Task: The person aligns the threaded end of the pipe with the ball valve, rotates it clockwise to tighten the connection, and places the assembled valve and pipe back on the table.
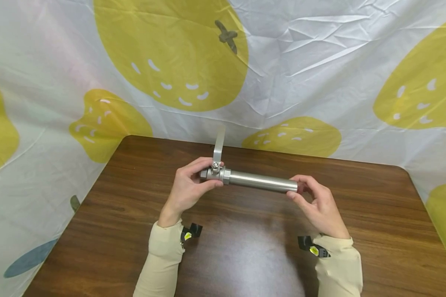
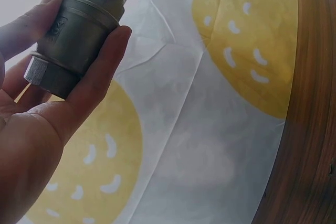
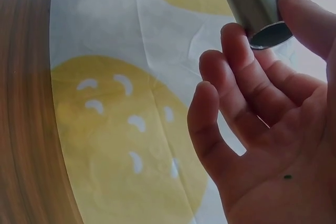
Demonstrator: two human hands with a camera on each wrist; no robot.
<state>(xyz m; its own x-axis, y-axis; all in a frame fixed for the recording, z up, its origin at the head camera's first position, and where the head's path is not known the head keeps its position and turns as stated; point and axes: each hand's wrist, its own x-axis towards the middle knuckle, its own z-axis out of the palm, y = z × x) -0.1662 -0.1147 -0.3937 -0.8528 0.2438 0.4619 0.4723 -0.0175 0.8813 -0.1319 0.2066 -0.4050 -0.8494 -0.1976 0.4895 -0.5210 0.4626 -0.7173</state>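
A steel ball valve with a flat lever handle is held up over the wooden table. A straight metal pipe runs from its right end, joined at a hex end. The left hand grips the valve body, thumb on the near side and fingers on the far side. In the left wrist view the valve body and its hex ends show between thumb and fingers. The right hand pinches the pipe's free end between thumb and fingers. That pipe end is hollow, seen in the right wrist view.
The brown wooden table has rounded back corners. Behind it and at the sides hangs a white cloth with yellow fruit prints. Small black devices sit at both wrists, beside the beige sleeves.
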